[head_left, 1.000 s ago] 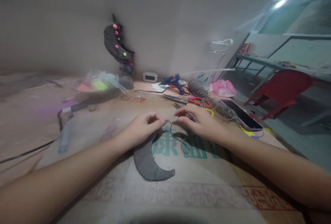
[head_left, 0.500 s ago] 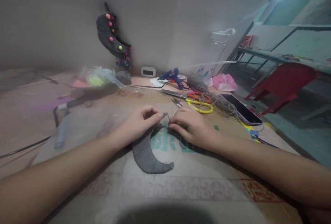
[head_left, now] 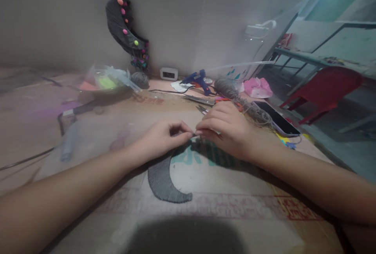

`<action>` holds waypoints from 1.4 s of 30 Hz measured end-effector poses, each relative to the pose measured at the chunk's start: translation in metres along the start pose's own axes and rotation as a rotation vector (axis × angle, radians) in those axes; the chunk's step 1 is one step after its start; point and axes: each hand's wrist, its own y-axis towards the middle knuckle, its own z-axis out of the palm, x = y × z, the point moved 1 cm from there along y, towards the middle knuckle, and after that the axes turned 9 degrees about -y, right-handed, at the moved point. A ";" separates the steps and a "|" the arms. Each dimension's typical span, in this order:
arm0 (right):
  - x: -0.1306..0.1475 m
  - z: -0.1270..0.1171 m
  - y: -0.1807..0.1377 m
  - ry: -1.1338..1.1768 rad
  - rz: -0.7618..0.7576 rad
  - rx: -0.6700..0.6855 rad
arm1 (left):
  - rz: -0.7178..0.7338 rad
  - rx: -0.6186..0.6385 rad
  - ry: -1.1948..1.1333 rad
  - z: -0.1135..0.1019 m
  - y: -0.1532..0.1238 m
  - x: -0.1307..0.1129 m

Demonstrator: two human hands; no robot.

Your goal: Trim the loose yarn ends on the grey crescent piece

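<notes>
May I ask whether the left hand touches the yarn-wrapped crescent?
Touching: the head view shows the left hand pinching the yarn-wrapped crescent by one end.

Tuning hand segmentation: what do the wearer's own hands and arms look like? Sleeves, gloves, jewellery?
Left hand and right hand: ungloved, no ring visible. Left forearm and right forearm: no sleeve, watch, bracelet or marking visible. Nail detail too blurred to tell.

Craft workspace, by its glue gun (head_left: 200, 78), scissors (head_left: 201, 100), yarn (head_left: 225, 87) and wrapped gray crescent (head_left: 162, 183).
</notes>
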 end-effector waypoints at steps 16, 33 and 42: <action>-0.004 0.020 -0.008 0.204 0.290 -0.004 | 0.027 0.096 -0.080 0.002 -0.001 -0.001; 0.003 0.009 -0.016 0.241 0.178 -0.167 | -0.020 0.009 -0.201 0.000 0.002 -0.005; 0.002 0.016 -0.020 0.089 0.085 -0.151 | -0.026 0.056 -0.218 -0.001 0.002 -0.005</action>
